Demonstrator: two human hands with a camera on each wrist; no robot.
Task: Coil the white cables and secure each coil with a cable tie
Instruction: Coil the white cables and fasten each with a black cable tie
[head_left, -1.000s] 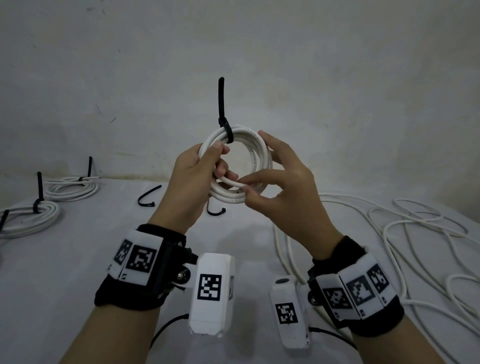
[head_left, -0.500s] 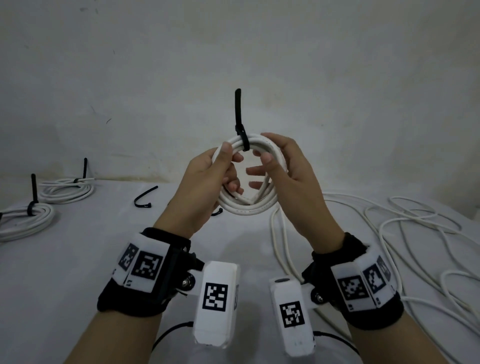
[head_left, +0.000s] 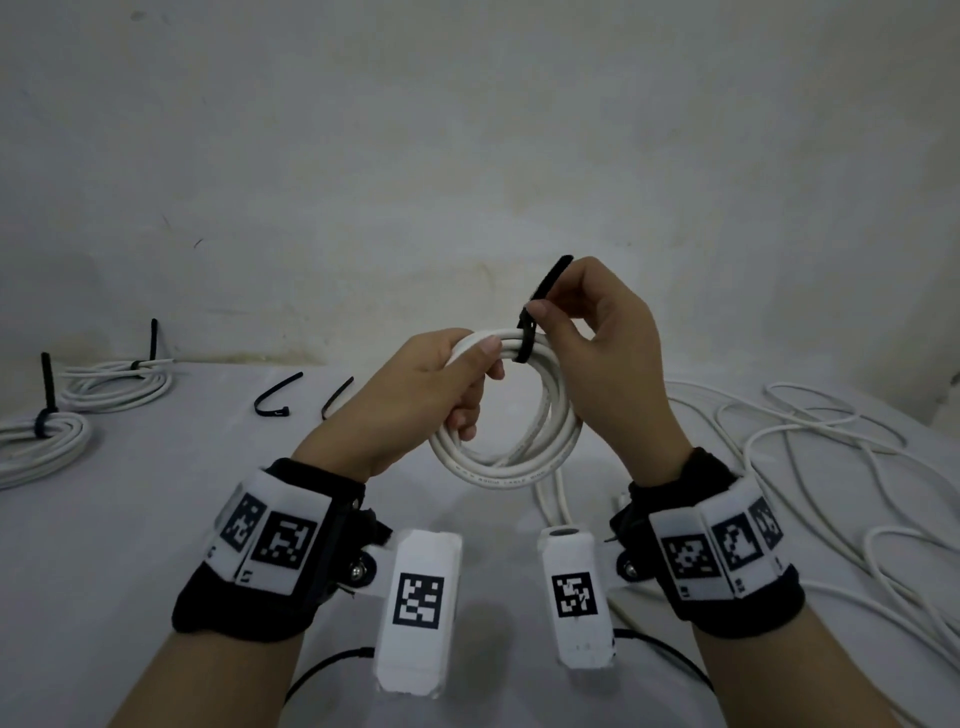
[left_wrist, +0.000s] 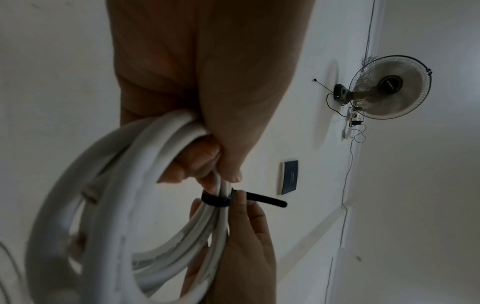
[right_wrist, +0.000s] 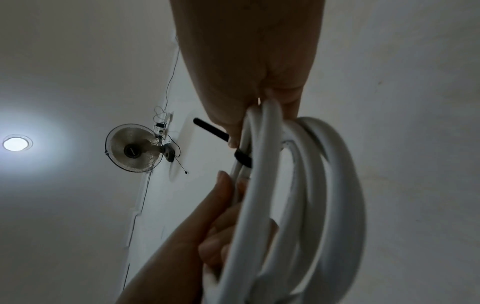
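Observation:
A white cable coil (head_left: 511, 457) (left_wrist: 109, 236) (right_wrist: 306, 205) hangs upright above the table between both hands. My left hand (head_left: 441, 384) (left_wrist: 207, 160) grips its top left, thumb over the strands. A black cable tie (head_left: 535, 322) (left_wrist: 215, 200) (right_wrist: 242, 157) is wrapped round the coil's top, its tail (left_wrist: 267, 201) (right_wrist: 210, 128) sticking up to the right. My right hand (head_left: 587, 332) (right_wrist: 233, 135) pinches the tie at its base with thumb and forefinger.
Two tied coils (head_left: 36, 441) (head_left: 124, 379) lie at the far left of the white table (head_left: 130, 545). Two loose black ties (head_left: 275, 397) (head_left: 337, 397) lie behind my left hand. Loose white cable (head_left: 831, 467) sprawls over the right side. A wall (head_left: 467, 156) stands behind.
My right hand left the coil's right side and rose to pinch the tie, whose tail now leans right. The coil shifted slightly right and my left thumb moved onto its top.

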